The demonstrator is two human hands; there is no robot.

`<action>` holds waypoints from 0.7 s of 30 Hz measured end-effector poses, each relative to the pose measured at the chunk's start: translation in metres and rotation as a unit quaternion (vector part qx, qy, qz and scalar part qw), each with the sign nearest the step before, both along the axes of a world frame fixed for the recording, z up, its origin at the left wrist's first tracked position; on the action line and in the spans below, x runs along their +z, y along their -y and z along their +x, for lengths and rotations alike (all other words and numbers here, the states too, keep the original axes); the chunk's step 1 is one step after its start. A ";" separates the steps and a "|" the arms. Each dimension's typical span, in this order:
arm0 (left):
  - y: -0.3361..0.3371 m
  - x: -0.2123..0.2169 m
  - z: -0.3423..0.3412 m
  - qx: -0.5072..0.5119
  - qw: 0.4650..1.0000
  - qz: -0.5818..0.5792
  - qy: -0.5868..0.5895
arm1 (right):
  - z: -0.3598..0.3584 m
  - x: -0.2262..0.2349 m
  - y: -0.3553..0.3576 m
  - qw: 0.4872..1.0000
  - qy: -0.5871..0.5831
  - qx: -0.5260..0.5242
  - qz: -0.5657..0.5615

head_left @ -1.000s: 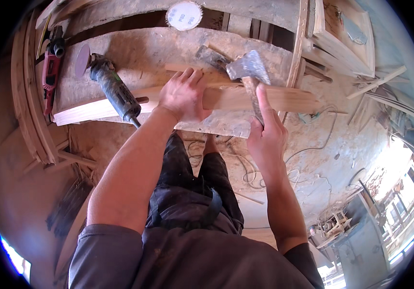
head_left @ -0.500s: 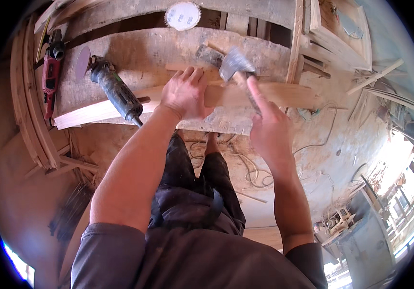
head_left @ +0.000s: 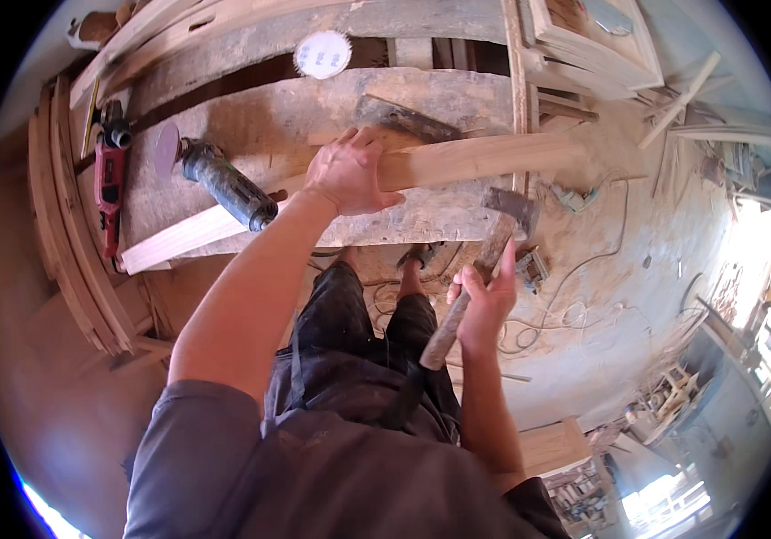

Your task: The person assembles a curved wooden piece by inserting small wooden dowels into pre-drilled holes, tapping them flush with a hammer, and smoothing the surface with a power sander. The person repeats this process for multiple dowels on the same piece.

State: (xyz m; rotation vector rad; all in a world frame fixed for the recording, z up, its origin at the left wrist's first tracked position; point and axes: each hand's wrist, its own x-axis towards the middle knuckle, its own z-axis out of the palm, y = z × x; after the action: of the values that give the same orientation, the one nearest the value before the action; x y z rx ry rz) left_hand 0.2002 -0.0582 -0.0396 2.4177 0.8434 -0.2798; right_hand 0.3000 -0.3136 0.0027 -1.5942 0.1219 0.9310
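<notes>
My left hand [head_left: 348,172] grips a long pale wooden board [head_left: 493,160] that lies across the workbench. Its fingers curl over the far side, with the thumb stretched along the near side. In my right hand [head_left: 486,305] is a hammer [head_left: 471,301] with a worn wooden handle and a dark metal head. The hammer head is at the bench's near edge, just below the board and apart from it. Behind the board lies a dark, narrow block-like tool [head_left: 410,119] whose kind I cannot make out.
The rough plank workbench [head_left: 251,112] carries an angle grinder [head_left: 228,184] with a sanding disc, a red power tool [head_left: 110,180] and a round white sanding disc [head_left: 322,54]. Wooden strips [head_left: 66,216] stack at left. Cables [head_left: 574,260] and offcuts litter the floor; a wooden frame [head_left: 596,40] stands far right.
My right hand has drawn the hammer back from above the board, down toward my body. The left hand stays on the board, its thumb now stretched out. The view has shifted slightly.
</notes>
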 end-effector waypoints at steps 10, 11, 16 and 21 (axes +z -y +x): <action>0.008 0.012 0.011 0.002 0.999 -0.034 -0.036 | -0.060 -0.046 -0.006 0.989 -0.009 -0.144 0.029; 0.014 0.010 0.012 0.011 0.999 -0.024 -0.020 | -0.063 -0.048 -0.002 0.992 0.055 -0.109 0.004; 0.026 0.015 0.027 0.014 0.999 -0.017 -0.042 | -0.054 -0.062 0.008 0.917 0.393 0.044 -0.060; 0.022 0.011 0.026 0.010 0.999 -0.034 -0.035 | -0.042 -0.081 -0.008 0.818 0.563 0.093 -0.072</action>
State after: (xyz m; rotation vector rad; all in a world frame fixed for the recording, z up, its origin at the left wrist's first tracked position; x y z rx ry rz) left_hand 0.2266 -0.0805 -0.0281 2.3476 0.8740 -0.3803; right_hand 0.2583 -0.3060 -0.0785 -2.0858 -0.8234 -0.0150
